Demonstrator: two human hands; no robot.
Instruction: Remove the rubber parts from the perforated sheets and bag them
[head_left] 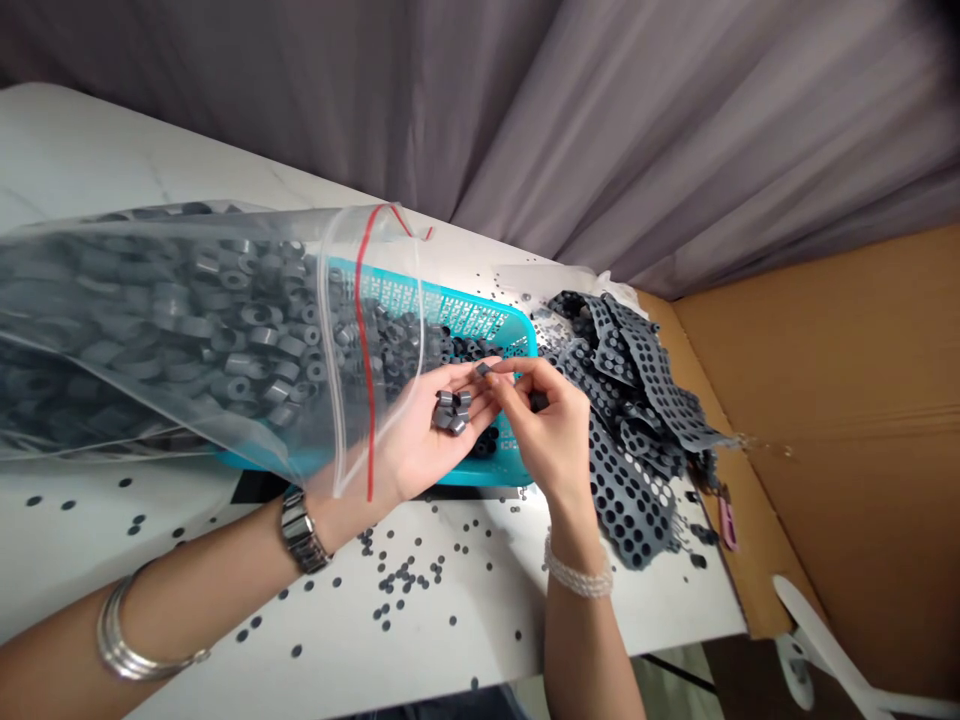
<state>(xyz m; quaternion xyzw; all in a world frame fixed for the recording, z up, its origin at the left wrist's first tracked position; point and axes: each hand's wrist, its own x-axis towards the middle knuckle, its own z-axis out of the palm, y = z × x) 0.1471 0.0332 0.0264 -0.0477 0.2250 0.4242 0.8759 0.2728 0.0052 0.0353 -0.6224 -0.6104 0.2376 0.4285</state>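
Note:
My left hand (424, 445) is palm up over the turquoise plastic basket (405, 295). Several small grey ring-shaped pieces (452, 412) lie in its palm. My right hand (555, 425) pinches one grey piece (484, 370) between thumb and forefinger, right at the left fingertips. More such pieces fill the basket, partly hidden by my hands. Left of them a clear zip bag (352, 300) with a red strip lies open towards the basket, full of grey rings. Its mouth overlaps my left wrist.
Perforated dark grey sheets (634, 510) are heaped right of the basket. Small dark discs (405, 578) are scattered over the white table (337, 670). Pink-handled scissors or snips (727, 522) lie by a cardboard panel (840, 400). A grey curtain (450, 100) hangs behind.

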